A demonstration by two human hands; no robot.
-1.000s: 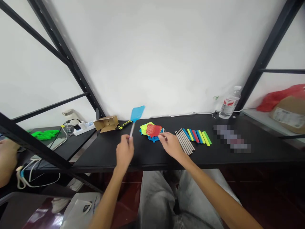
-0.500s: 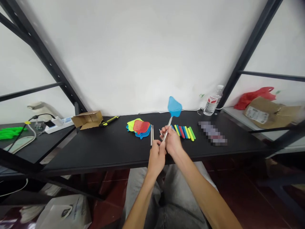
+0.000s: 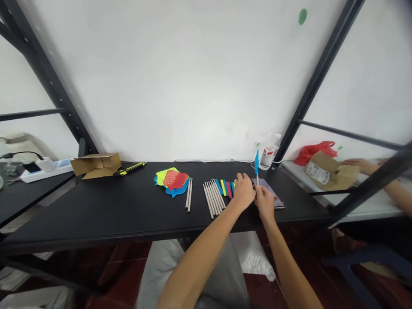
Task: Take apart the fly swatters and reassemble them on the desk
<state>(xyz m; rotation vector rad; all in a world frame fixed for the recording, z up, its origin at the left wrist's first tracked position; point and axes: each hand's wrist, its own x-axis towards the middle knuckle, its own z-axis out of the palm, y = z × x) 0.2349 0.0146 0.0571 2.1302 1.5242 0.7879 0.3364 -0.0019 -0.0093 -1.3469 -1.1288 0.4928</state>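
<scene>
A blue fly swatter [image 3: 256, 163] stands nearly upright, its head turned almost edge-on. My right hand [image 3: 265, 203] is closed around its thin metal rod. Just left of it, my left hand [image 3: 244, 191] is curled down over the right end of a row of coloured plastic handles [image 3: 222, 186]; its fingertips are hidden, so what they grip does not show. Beside that row lie several metal rods [image 3: 212, 198]. Two more rods [image 3: 189, 195] lie apart, next to a pile of red, yellow and blue swatter heads [image 3: 175, 180].
A flat clear plastic pack [image 3: 276, 198] lies right of my hands, with a water bottle [image 3: 269, 153] behind. At left are a yellow-black utility knife [image 3: 131, 169] and an open cardboard box [image 3: 99, 165]. Another person's arm [image 3: 394, 189] shows beyond the rack at right.
Both hands have moved right, and the swatter has turned from face-on to edge-on. My left hand has left the rod for the handles. The view has shifted right.
</scene>
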